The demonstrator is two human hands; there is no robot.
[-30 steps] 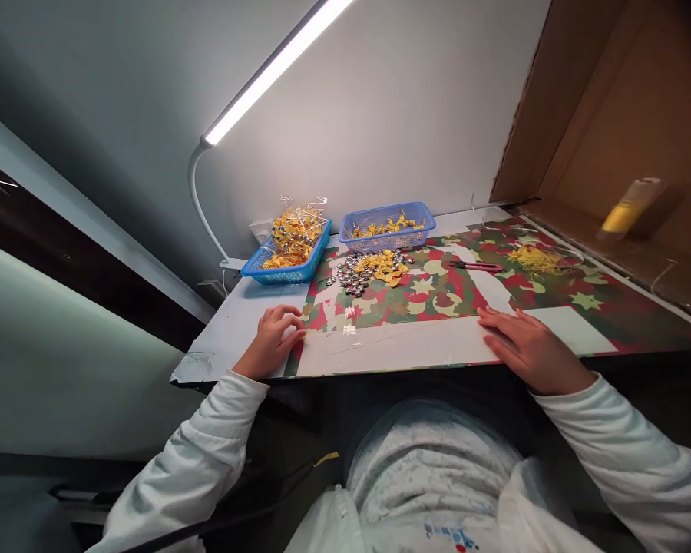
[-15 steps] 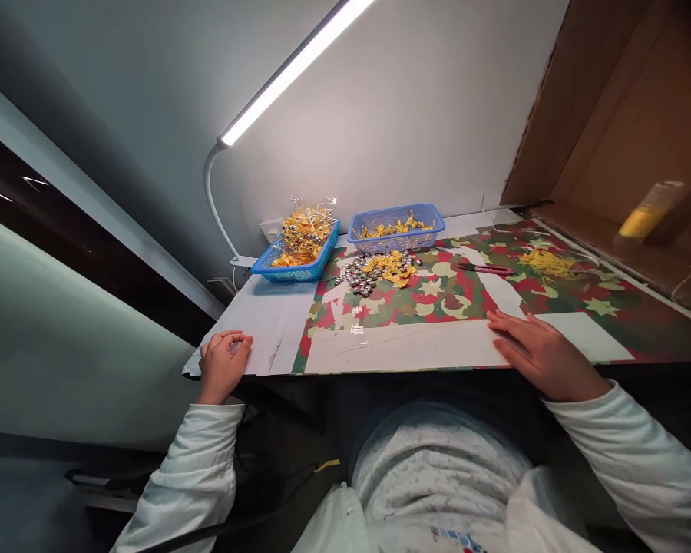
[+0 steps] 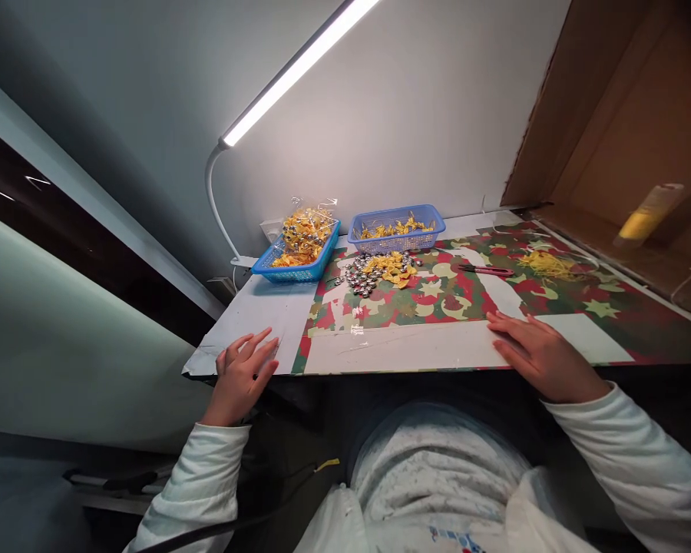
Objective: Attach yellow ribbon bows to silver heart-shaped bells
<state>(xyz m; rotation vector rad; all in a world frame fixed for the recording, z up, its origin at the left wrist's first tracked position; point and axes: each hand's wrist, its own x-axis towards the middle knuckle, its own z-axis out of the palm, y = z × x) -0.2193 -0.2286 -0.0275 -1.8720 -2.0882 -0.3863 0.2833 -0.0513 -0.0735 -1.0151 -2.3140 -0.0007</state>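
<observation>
The counter (image 3: 253, 315) is white at its left part, and a large mat (image 3: 553, 307) with red and green stars covers most of the rest. A cardboard box (image 3: 622, 130) stands at the far right, and a long lamp (image 3: 299, 65) shines above from the far left.

Both hands rest at the near edge and hold nothing. The left hand (image 3: 242, 376) lies on the white corner at the near left with its fingers spread flat; its grip is empty. The right hand (image 3: 538, 353) lies flat on the pale near strip of the mat, fingers spread and slightly apart, also with no object in it.

The work materials are well apart from the hands, at the far side. Two blue baskets (image 3: 296, 257) (image 3: 397, 229) contain yellow pieces. Just in front of the right basket lies a heap of silver beads (image 3: 362, 275), touching a small heap of yellow pieces (image 3: 388, 267). Further right lie small scissors (image 3: 487, 269) and a bundle of yellow thread (image 3: 544, 263).

In my judgement no assembling is in hand now: the loose heaps look unsorted, and the materials wait untouched.
</observation>
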